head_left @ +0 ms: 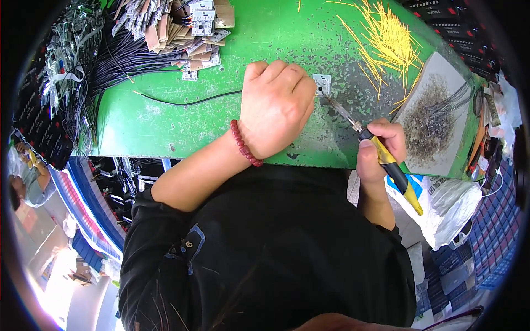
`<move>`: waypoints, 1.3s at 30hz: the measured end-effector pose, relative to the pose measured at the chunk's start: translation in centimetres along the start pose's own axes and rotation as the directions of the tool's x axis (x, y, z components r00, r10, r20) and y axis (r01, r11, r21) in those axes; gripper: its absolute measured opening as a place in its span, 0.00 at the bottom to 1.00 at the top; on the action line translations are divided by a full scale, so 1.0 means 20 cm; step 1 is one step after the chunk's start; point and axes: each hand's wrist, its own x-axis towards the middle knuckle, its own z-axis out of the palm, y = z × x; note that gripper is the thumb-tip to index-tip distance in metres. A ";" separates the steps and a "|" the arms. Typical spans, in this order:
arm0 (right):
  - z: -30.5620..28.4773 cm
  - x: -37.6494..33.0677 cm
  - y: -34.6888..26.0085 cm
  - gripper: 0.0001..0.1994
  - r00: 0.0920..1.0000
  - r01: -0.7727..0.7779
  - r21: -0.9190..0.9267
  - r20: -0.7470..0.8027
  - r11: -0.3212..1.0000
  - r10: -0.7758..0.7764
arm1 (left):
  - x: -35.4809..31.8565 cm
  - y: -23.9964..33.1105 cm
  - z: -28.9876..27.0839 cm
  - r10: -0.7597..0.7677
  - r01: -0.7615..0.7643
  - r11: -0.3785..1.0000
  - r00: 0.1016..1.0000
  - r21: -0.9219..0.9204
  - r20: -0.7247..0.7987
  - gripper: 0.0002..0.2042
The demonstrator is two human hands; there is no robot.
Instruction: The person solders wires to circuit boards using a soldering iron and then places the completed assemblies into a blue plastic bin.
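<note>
on my feed i see the green table (pixel 165 132) brightly and fairly evenly lit, white glare washing out the lower left with a violet fringe, the black shirt (pixel 309 248) showing little detail, and straight edges bending toward the dark fisheye rim.

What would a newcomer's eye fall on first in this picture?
Probably the yellow-and-black soldering iron in the right hand, its tip at a small white circuit board beside the left hand. Next, the thin yellow wire-like pieces scattered at the far right of the green tabletop, and the heaped circuit boards with black cables at its far left.
</note>
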 end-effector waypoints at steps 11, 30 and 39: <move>0.00 0.02 0.01 0.13 0.998 0.027 -0.031 0.061 0.999 -0.025 | 0.01 0.00 0.00 -0.016 0.017 0.999 1.000 -0.050 0.025 0.07; 0.16 0.24 -0.04 0.11 0.810 0.568 -0.530 0.496 0.630 -0.312 | -0.04 -0.02 -0.04 0.018 -0.019 1.000 0.999 -0.025 -0.048 0.04; 0.09 0.12 0.15 0.17 0.951 0.273 -0.332 0.236 0.903 -0.201 | -0.12 -0.35 -0.60 -0.129 0.113 0.707 0.991 0.698 -0.030 0.03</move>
